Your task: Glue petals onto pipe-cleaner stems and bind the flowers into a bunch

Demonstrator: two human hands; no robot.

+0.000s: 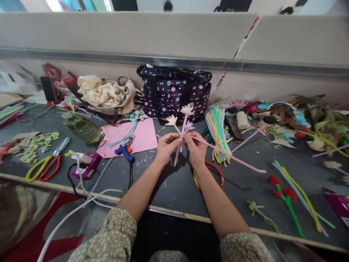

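Note:
Above the middle of the dark table, my two hands meet around a small bunch of pipe cleaner flowers [187, 110], one cream-coloured and the others pale pink and lilac. My left hand [167, 147] is closed, thumb and fingers pinching the stems. Close against it, my right hand [196, 150] pinches a long pink pipe cleaner [240, 160] at the bunch, and its free end stretches out to the right. Stem ends poke down between the hands. Under my right wrist lie scissors [220, 173] with red and yellow handles, their blades hidden.
Left are a blue glue gun [125, 151] on pink paper [147, 134], a bottle [83, 127], scissors [50, 163] and a power strip [87, 167]. A polka-dot bag [174, 89] stands behind. A pipe cleaner bundle [218, 134] and a red pipe cleaner flower [286, 196] lie right.

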